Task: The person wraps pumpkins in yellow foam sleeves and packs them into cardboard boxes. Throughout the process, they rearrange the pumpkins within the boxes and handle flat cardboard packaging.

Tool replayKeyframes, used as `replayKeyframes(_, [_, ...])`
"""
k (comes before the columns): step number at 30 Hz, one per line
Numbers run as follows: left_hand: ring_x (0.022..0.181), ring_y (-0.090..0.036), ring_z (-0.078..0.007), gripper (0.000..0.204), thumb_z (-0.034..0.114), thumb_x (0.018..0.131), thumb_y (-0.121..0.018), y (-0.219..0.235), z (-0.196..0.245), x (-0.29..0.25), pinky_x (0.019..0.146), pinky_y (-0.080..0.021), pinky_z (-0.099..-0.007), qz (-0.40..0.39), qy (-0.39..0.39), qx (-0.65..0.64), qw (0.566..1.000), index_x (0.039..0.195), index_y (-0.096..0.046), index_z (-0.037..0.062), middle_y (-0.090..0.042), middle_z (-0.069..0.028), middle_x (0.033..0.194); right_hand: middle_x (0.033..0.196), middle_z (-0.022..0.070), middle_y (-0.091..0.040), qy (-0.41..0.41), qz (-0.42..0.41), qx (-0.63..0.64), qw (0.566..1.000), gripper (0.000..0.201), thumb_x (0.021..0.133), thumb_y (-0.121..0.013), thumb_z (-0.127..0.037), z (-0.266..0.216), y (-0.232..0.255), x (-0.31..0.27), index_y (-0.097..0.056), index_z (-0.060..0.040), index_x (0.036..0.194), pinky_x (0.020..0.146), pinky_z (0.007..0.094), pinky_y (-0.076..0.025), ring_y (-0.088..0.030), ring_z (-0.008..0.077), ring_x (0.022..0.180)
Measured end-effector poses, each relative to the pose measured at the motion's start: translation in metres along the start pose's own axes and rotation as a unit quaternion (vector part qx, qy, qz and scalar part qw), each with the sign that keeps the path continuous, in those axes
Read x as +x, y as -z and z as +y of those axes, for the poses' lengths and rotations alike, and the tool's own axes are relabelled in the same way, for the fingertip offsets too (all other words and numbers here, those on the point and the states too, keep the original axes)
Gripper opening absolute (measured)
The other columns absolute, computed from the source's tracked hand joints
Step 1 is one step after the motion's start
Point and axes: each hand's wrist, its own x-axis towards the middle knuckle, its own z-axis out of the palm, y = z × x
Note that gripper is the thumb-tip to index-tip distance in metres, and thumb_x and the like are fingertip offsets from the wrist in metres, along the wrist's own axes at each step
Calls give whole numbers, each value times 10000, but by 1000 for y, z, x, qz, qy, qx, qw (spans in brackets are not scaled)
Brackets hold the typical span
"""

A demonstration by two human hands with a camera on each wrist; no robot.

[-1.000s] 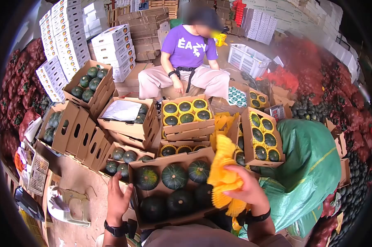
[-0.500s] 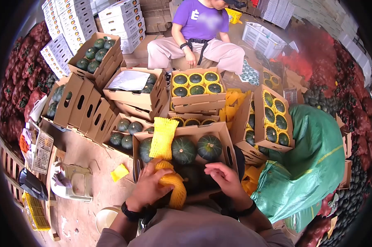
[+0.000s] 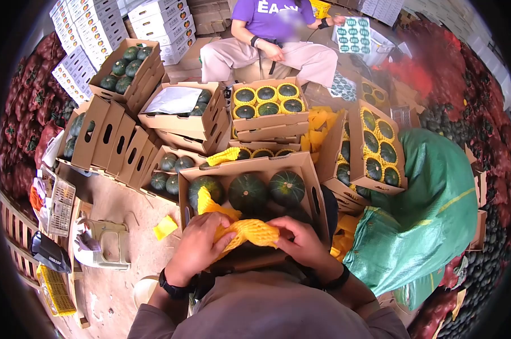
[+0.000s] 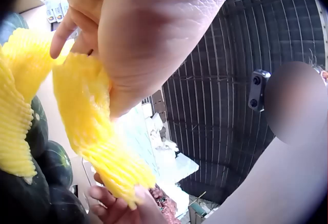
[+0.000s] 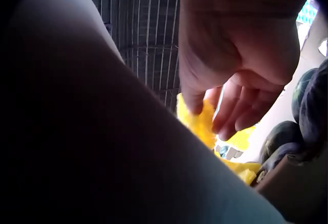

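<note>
My left hand (image 3: 198,244) grips a yellow foam net sleeve (image 3: 251,231) above the near side of an open cardboard box (image 3: 266,168). The thumb and fingers of my right hand (image 3: 301,239) pinch the sleeve's other end, so it stretches between both hands. In the left wrist view, the foam net (image 4: 102,132) hangs from one hand to the other. More yellow netting (image 3: 209,202) sticks out past my left fingers, over the dark green pumpkins (image 3: 247,192). The near row of pumpkins is mostly hidden by my hands. Another foam net (image 3: 224,156) lies by the box's far edge.
Beyond are cartons of netted pumpkins (image 3: 268,100) and stacked boxes (image 3: 105,135) on the left. A green sack (image 3: 430,192) bulges at right. Across from me, a seated person (image 3: 272,42) holds a sticker sheet (image 3: 353,35). A stool (image 3: 101,244) stands at left.
My right hand came over with a bunch of foam nets, let go, and now pinches one sleeve's end. One net dropped toward the box's far edge. The seated person has lifted a sticker sheet.
</note>
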Motion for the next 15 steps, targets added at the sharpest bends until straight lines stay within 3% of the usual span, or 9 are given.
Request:
replayKeyframes(1, [1092, -540, -321, 361, 161, 764, -719, 3, 11, 4, 912, -418, -416, 64, -46, 34, 996, 1053, -532, 52, -566, -135, 1145, 1003, 86, -634, 24, 48, -39, 998, 331, 823, -647, -75, -10, 6, 7, -573, -52, 1146, 707, 264, -517, -648, 163, 791])
replayKeyframes(3, [1015, -578, -331, 386, 156, 764, -715, 9, 42, 18, 879, -436, -411, 189, -134, 102, 967, 1083, -527, 49, -585, -136, 1092, 980, 80, -633, 119, 79, -179, 973, 294, 818, -631, -26, -32, 16, 18, -599, -38, 1110, 699, 264, -513, -638, 148, 806])
replayKeyframes(4, [951, -602, -330, 433, 166, 743, -733, 11, 51, 23, 818, -461, -398, 181, -177, 116, 961, 1104, -526, 44, -594, -136, 1040, 960, 82, -627, 131, 55, -157, 977, 291, 824, -629, -26, -45, 21, 21, -600, -34, 1114, 697, 260, -511, -637, 150, 803])
replayKeyframes(7, [970, -595, -309, 477, 206, 710, -772, -2, 37, 40, 791, -470, -383, 56, -173, -84, 980, 1091, -532, 50, -589, -133, 1046, 936, 82, -600, 152, 20, -72, 986, 250, 846, -620, -32, -72, 36, 24, -611, -53, 1095, 698, 268, -520, -626, 170, 810])
replayKeyframes(9, [902, -600, -305, 486, 228, 707, -788, -2, 42, 47, 747, -473, -356, 41, -190, -154, 969, 1081, -535, 50, -588, -120, 986, 990, 73, -582, 108, -11, 97, 989, 213, 907, -568, -44, -66, 45, 24, -600, 4, 1112, 769, 254, -507, -606, 138, 903])
replayKeyframes(11, [875, -598, -302, 472, 238, 728, -781, -4, 44, 49, 742, -470, -344, 7, -184, -199, 962, 1080, -533, 45, -586, -114, 954, 1026, 62, -573, 104, -42, 175, 978, 224, 925, -548, -48, -61, 52, 22, -580, 27, 1134, 813, 253, -492, -587, 125, 963])
replayKeyframes(12, [861, -595, -284, 411, 282, 795, -723, -8, 39, 54, 735, -464, -336, 0, -212, -242, 947, 1063, -541, 29, -577, -115, 914, 1036, 62, -570, 99, -56, 179, 977, 232, 928, -544, -48, -57, 53, 21, -573, 31, 1144, 826, 255, -486, -582, 126, 978])
replayKeyframes(13, [837, -578, -258, 343, 316, 886, -615, -11, 34, 55, 731, -452, -337, -55, -158, -301, 939, 1042, -550, 17, -568, -124, 905, 1046, 61, -567, 96, -71, 182, 976, 240, 930, -540, -47, -53, 55, 20, -566, 34, 1154, 839, 256, -479, -576, 128, 993])
replayKeyframes(15, [794, -552, -246, 319, 313, 957, -499, -9, 33, 57, 721, -442, -342, -129, -108, -286, 943, 1033, -564, 10, -549, -119, 893, 1051, 61, -565, 108, -59, 123, 985, 240, 936, -523, -39, -52, 57, 17, -571, 21, 1164, 816, 265, -492, -581, 139, 982])
